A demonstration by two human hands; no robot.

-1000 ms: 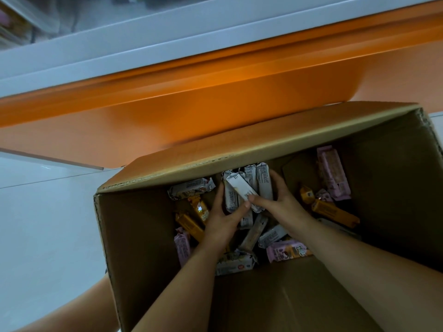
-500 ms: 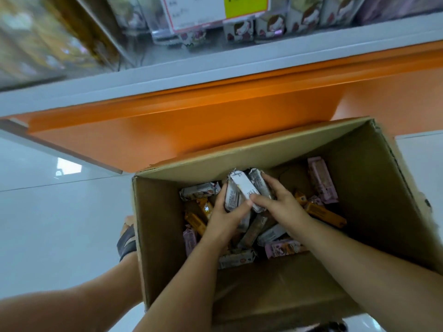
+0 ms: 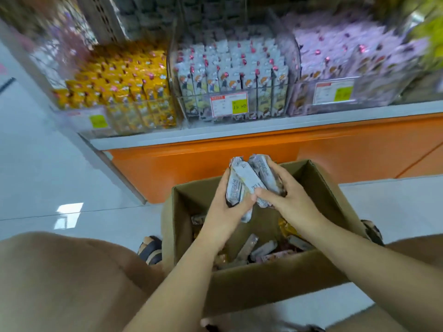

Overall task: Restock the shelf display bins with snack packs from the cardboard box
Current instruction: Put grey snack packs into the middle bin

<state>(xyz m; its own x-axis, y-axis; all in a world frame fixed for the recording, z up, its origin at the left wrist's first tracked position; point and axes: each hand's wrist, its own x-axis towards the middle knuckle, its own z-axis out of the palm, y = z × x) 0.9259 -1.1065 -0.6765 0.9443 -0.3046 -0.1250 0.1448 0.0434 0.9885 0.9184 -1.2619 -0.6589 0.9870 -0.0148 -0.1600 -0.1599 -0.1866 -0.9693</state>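
— What is lying underfoot?
— A glossy white floor (image 3: 48, 168) is spreading out, and a light patch (image 3: 68, 214) is glinting on it.
— And ahead?
— An orange base panel (image 3: 191, 164) is running beneath a pale grey ledge (image 3: 239, 128).

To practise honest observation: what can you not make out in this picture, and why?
All in the head view:
- Number of snack packs held: left hand and right hand cover them.
- Cardboard box contents: forearms and near wall hide much.
- Left price tag print: motion blur.
- Yellow-green packs, top right: blurred, cut by the edge.
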